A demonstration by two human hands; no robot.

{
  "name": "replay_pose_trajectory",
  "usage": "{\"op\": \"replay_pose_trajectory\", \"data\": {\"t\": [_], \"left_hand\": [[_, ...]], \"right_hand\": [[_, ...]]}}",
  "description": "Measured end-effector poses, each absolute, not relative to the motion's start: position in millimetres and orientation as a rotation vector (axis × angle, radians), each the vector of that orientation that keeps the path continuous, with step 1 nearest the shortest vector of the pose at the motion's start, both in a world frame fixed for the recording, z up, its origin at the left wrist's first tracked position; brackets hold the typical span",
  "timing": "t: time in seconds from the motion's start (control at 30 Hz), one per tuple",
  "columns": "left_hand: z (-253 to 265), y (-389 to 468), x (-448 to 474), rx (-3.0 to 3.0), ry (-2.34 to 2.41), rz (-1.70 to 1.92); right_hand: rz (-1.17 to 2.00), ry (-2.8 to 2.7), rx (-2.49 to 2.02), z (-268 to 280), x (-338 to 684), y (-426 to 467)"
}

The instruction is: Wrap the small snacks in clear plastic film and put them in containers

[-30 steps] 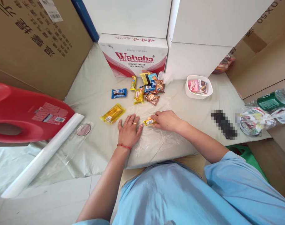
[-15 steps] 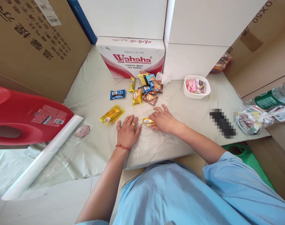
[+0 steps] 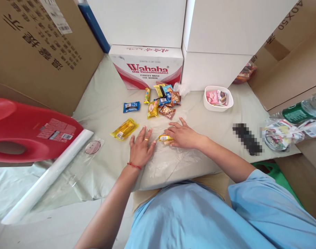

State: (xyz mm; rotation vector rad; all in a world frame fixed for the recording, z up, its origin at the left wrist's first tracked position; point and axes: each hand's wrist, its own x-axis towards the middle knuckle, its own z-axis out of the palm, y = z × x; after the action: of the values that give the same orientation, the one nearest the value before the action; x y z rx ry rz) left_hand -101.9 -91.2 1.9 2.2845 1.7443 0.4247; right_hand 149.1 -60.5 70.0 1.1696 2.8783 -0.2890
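Note:
My left hand (image 3: 141, 148) lies palm down with its fingers apart, at the left edge of a crinkled clear plastic bag (image 3: 164, 162) spread flat on the covered table. A red cord circles its wrist. My right hand (image 3: 183, 135) is over a small yellow snack packet (image 3: 164, 137), gripping its right end between thumb and forefinger while the other fingers stretch out. Part of the packet is hidden under the hand. Left of my left hand is a larger yellow snack packet (image 3: 124, 129). Beyond the hands lie a blue packet (image 3: 131, 107) and a pile of mixed snack packets (image 3: 164, 100).
A white tub (image 3: 218, 108) with pink packets stands at the right. Behind the pile is a Wahaha water carton (image 3: 149, 67). Leftward are a red jug (image 3: 30, 131), a white roll (image 3: 48, 178) and a round disc (image 3: 92, 147). A bottle (image 3: 300, 110) lies far right.
My left hand shifts slightly left and its thumb spreads further from the fingers. The yellow packet stays at my right hand. The whole view has tilted a little.

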Motion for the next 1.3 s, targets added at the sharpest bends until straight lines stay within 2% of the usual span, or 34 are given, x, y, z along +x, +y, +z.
{"op": "replay_pose_trajectory", "data": {"t": [0.27, 0.43, 0.57, 0.67, 0.87, 1.07, 1.17, 1.3], "left_hand": [[11, -112, -135, 2.515, 1.69, 0.682], [17, -149, -152, 2.627, 1.449, 0.831], [17, -169, -158, 2.592, 1.057, 0.673], [12, -170, -160, 2.574, 0.976, 0.524], [34, -131, -159, 2.328, 1.089, 0.508], [62, -94, -145, 2.123, 1.244, 0.657], [58, -101, -142, 2.05, 1.245, 0.696], [49, -114, -142, 1.926, 1.247, 0.751]], "right_hand": [[-0.5, 3.213, 1.518, 79, 210, -94], [-0.788, 3.115, 1.647, 58, 244, -158], [-0.815, 3.036, 1.652, 31, 248, -192], [-0.753, 3.045, 1.686, 22, 245, -194], [-1.003, 3.027, 1.539, 62, 246, -144], [-0.795, 3.004, 1.466, 103, 231, -104], [-0.743, 3.04, 1.455, 85, 214, -131], [-0.435, 2.916, 1.813, 36, 197, -186]]}}
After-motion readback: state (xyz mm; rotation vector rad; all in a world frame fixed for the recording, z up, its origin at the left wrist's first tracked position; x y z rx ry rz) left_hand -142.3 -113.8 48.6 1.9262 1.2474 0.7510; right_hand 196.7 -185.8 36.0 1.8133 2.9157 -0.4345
